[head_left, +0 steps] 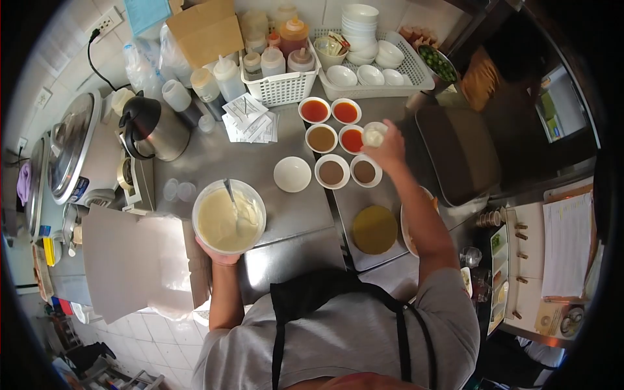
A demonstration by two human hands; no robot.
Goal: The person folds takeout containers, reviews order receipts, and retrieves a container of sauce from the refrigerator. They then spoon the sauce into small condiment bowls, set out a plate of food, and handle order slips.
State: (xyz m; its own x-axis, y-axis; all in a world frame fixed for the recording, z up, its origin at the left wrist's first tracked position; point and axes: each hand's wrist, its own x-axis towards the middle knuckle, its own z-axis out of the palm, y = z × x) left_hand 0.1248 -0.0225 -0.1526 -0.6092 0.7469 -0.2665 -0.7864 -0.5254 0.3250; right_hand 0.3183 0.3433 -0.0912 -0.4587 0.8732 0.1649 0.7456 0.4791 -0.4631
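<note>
Two hands are working above the metal bench (286,218), each grasping something of its own. Toward the left of the frame, an opened cardboard box (123,260) is lying below a steel jug (170,133), which is standing upright. Just left of centre, the left hand (221,257) is gripping a white tub (262,222) from below its near side, the fingers mostly hiding beneath it. The tub is holding a pale, creamy mixture (214,218), and a spoon (230,190) is leaning in it, its handle pointing to the upper left. Paper slips (250,120) are lying above the tub, near a white basket (283,88) of bottles

Near the centre, an empty white bowl (292,174) is sitting apart from the tub. Beside it, six filled bowls are clustering: three are holding red-orange sauce (314,110) and three brown sauce (322,138). Right of centre, the right hand (389,151) is clasping a small clear cup (373,135) with pale contents, over or beside the right edge of this group; whether it is touching a bowl, one cannot tell. The step in hand is looking like handling this cup while supporting the tub; moving either is calling for a level hold. Below, a round yellow-brown item (375,229) is resting nearby
</note>
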